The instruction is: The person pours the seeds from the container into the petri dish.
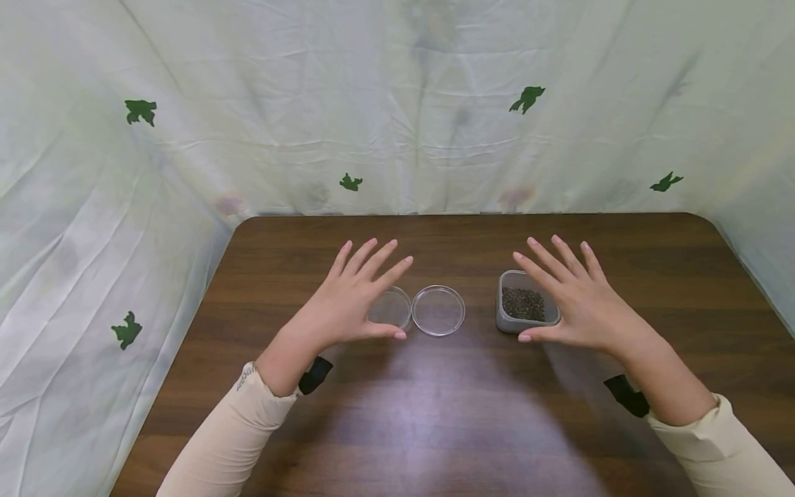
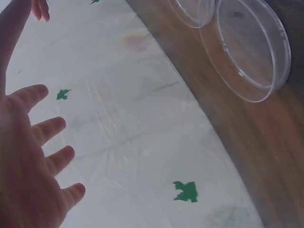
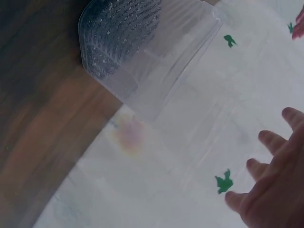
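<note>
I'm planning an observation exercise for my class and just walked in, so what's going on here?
A person holds both hands up with fingers spread, gripping nothing. The left hand is over the left clear round dish, partly hiding it in the head view. The right clear round dish sits beside it on the wooden table. The right hand is near an open clear tub that contains dark grains.

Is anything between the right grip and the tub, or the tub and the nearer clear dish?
Nothing visible blocks the right grip from the tub; only bare tabletop shows between tub and nearer dish. In the head view, the left grip partly hides the other dish.
</note>
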The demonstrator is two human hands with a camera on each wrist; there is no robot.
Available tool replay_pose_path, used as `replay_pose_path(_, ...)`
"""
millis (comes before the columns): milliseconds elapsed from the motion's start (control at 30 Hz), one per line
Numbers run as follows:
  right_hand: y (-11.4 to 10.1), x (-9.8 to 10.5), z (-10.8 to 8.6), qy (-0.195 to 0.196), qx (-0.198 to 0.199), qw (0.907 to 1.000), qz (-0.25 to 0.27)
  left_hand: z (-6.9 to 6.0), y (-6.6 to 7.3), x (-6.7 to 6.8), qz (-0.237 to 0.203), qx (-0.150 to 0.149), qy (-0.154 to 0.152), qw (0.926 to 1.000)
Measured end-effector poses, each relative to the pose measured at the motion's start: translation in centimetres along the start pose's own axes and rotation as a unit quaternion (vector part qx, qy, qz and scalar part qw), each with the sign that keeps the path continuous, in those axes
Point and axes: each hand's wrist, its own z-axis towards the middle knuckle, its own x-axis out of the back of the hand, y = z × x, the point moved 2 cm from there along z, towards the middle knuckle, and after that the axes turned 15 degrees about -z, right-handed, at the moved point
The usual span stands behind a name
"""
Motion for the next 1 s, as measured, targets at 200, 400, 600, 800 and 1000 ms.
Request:
replay_pose_path(200,0.2,-0.5,0.0,0.036,0.002,0.9983,0.046,-0.4,-0.7,-0.8,-0.03,-0.005,0.031,0.999)
replay_pose_path(400,0.3,-1.1,-0.1,0.057,-0.002,0.9936,0.098,-0.8,-1.5,-2.1,-0.067,-0.017,0.066,0.9954)
replay_pose_path(600,0.5,-1.9,-0.3,0.08,-0.018,0.9865,0.142,-1.3,-1.8,-3.2,-0.114,-0.005,0.081,0.9901)
replay_pose_path(800,0.3,-2.6,-0.6,0.1,-0.032,0.9757,0.192,-1.7,-1.9,-4.3,-0.147,0.005,0.102,0.9839)
replay_pose_path(1000,0.3,-3.4,-1.0,0.081,-0.074,0.9659,0.235,-2.4,-2.1,-5.2,-0.195,0.042,0.117,0.9728)
